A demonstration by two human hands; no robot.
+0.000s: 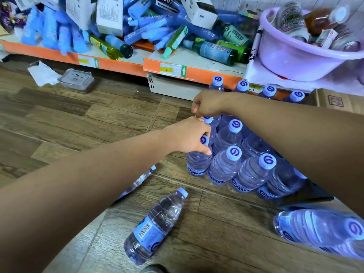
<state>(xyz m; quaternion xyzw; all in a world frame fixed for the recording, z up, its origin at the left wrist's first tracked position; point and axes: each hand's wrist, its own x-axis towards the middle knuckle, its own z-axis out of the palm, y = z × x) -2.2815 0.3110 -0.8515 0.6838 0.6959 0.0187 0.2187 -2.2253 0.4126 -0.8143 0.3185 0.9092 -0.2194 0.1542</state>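
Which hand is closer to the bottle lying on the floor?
Left. The left hand holds a standing bottle just past the lying bottle; the right hand is farther back.

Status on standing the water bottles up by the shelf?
Done: rows of upright bottles stand by the shelf. In hand: left hand grips the front-left bottle at its neck; right hand pinches the cap of the bottle behind it. Left: one lying bottle in front and a second bottle at right lie flat.
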